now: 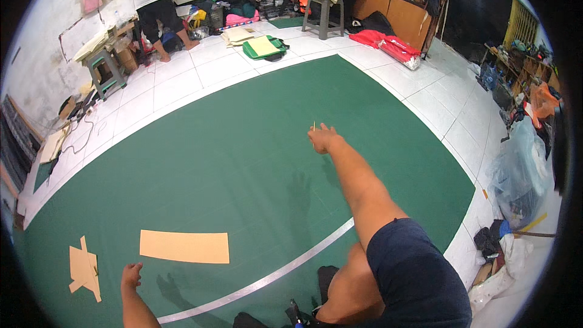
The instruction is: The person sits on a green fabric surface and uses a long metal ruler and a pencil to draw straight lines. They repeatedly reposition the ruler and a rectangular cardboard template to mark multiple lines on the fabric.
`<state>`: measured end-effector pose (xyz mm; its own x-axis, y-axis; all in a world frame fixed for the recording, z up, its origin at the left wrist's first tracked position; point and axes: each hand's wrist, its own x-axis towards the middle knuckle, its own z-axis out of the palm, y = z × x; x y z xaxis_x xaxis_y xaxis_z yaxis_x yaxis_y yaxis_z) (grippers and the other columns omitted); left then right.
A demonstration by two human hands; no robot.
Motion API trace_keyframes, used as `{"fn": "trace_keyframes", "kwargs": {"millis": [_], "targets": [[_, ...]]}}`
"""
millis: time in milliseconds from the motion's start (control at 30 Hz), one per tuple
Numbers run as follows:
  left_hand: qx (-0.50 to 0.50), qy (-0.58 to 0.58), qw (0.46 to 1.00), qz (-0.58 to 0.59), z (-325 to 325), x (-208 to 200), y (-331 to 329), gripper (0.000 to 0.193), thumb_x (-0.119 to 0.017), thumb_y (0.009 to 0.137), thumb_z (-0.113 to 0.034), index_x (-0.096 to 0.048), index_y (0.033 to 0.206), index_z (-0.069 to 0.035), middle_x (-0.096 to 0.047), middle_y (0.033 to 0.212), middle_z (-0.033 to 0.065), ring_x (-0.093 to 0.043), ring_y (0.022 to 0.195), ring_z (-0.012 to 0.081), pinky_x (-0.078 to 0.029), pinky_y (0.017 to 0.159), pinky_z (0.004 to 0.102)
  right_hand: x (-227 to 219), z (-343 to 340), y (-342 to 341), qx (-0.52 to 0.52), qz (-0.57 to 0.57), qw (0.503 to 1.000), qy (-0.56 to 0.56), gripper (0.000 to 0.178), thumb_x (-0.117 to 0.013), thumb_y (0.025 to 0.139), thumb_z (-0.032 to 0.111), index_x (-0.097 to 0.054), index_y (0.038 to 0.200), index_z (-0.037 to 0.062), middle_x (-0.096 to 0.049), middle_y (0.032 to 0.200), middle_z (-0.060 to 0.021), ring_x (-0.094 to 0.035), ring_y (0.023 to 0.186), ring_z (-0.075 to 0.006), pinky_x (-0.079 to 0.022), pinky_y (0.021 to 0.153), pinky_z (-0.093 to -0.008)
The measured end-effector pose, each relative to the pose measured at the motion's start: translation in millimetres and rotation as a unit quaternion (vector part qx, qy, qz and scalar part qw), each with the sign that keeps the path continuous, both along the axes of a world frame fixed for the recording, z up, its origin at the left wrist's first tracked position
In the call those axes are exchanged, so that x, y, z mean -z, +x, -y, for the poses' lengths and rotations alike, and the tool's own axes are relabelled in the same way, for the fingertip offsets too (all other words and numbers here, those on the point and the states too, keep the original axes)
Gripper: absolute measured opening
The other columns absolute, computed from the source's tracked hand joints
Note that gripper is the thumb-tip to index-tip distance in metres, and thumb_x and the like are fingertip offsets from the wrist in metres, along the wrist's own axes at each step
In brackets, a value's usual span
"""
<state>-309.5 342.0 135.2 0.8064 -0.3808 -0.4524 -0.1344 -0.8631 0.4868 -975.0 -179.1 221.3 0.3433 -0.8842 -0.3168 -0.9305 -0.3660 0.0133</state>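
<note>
Green mat (243, 164) underfoot; my right hand (323, 140), far forward, pinches a thin stick (314, 126) upright; left hand (130, 276), fingers loose, just below card strip (184, 246).

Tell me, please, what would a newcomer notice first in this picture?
First, the large dark green fabric sheet spread over the white tiled floor. The right hand reaches far across it, pinching a thin pale stick. The left hand rests near a flat rectangular tan cardboard piece.

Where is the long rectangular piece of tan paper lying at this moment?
In the head view, the rectangular tan paper lies flat on the green mat, lower left, just beyond the left hand and right of the irregular tan pieces.
</note>
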Motion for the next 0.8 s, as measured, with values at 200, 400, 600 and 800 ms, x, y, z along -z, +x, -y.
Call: {"fn": "trace_keyframes", "kwargs": {"millis": [200,400,600,800], "targets": [[0.016,0.033,0.999,-0.017,0.5,-2.4,0.4,0.058,-0.073,0.089,-0.041,-0.061,0.130,-0.002,-0.068,0.103,0.0134,-0.061,0.081,0.0248,-0.053,0.065,0.0447,22.5,-17.9,19.3,0.047,0.122,0.984,-0.123,0.026,-0.045,0.102,0.016,-0.053,0.125,0.0072,-0.033,0.165,-0.0139,-0.025,0.154,-0.0405,-0.020,0.124,-0.0601],[-0.012,0.070,0.997,0.022,-27.1,-9.9,5.7,0.057,-0.073,0.089,-0.041,-0.062,0.128,-0.001,-0.067,0.103,0.0135,-0.063,0.084,0.0262,-0.054,0.066,0.0463,25.3,-12.3,16.1,0.000,0.154,0.960,-0.235,0.019,-0.047,0.100,0.012,-0.054,0.117,0.0080,-0.034,0.164,-0.0131,-0.026,0.153,-0.0405,-0.019,0.124,-0.0604],[0.010,0.088,0.996,-0.020,-42.7,-26.8,7.1,0.061,-0.070,0.091,-0.041,-0.055,0.136,-0.002,-0.062,0.122,0.0181,-0.064,0.103,0.0346,-0.056,0.085,0.0553,18.2,-12.8,36.5,-0.006,0.129,0.972,-0.198,0.029,-0.048,0.100,0.014,-0.054,0.128,0.0086,-0.034,0.165,-0.0110,-0.024,0.154,-0.0374,-0.014,0.125,-0.0604],[0.007,0.108,0.994,-0.001,-36.6,-34.9,1.0,0.058,-0.070,0.093,-0.040,-0.057,0.135,-0.001,-0.063,0.123,0.0188,-0.065,0.103,0.0345,-0.056,0.084,0.0557,13.4,-4.4,43.9,-0.024,0.170,0.946,-0.274,0.023,-0.048,0.099,0.013,-0.055,0.121,0.0084,-0.034,0.165,-0.0111,-0.024,0.154,-0.0392,-0.014,0.124,-0.0620]]}}
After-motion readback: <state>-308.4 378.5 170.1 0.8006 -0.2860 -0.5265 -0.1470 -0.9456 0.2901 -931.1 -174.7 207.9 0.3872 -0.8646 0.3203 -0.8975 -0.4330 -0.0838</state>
